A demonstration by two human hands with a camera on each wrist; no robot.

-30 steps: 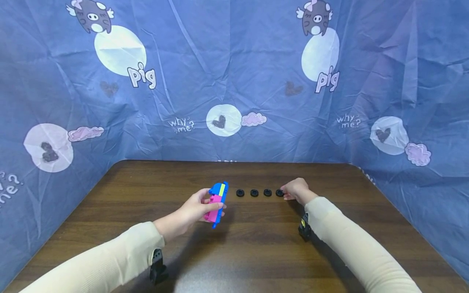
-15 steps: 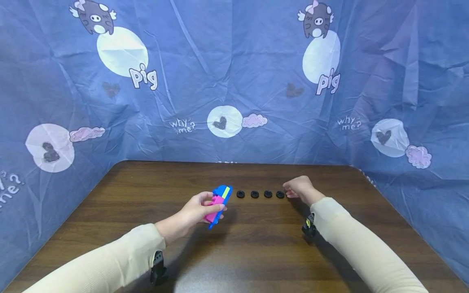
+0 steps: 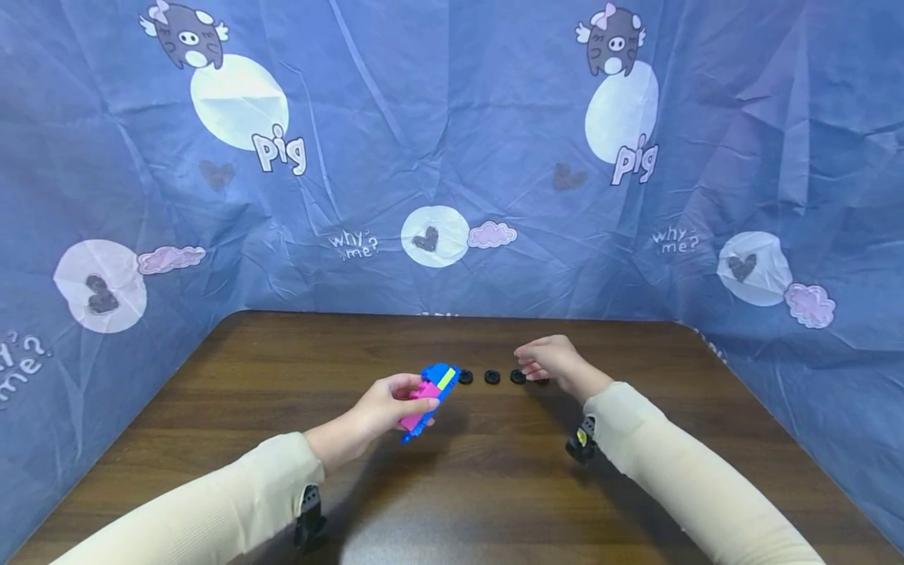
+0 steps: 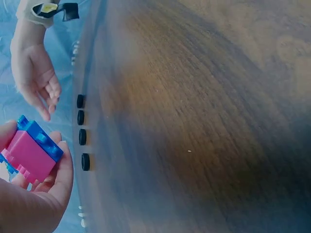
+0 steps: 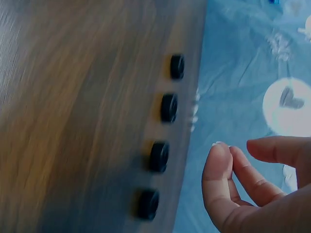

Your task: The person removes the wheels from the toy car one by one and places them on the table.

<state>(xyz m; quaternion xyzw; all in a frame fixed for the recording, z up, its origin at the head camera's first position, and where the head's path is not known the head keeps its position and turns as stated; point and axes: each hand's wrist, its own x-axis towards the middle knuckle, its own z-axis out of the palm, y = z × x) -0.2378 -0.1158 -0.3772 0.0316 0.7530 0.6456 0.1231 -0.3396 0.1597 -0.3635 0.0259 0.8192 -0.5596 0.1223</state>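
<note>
My left hand grips a toy block assembly between thumb and fingers, held above the table. The assembly has a pink body, a blue base and blue top piece, and a yellow-green strip. Several small black toy wheels lie in a row on the table; the leftmost sits just beyond the assembly's far end. Above the right end of the row hovers my right hand, partly covering the rightmost wheel. Its fingers are loosely bent, and nothing shows between them.
The brown wooden table reaches back to a blue printed cloth hanging behind and at both sides. A black strap device sits at the left wrist and another at the right wrist.
My right hand has moved from beside the rightmost wheel leftward over the row, its fingers loosening. My left hand has tilted the block assembly, its far end swinging right. The wheels remain in line.
</note>
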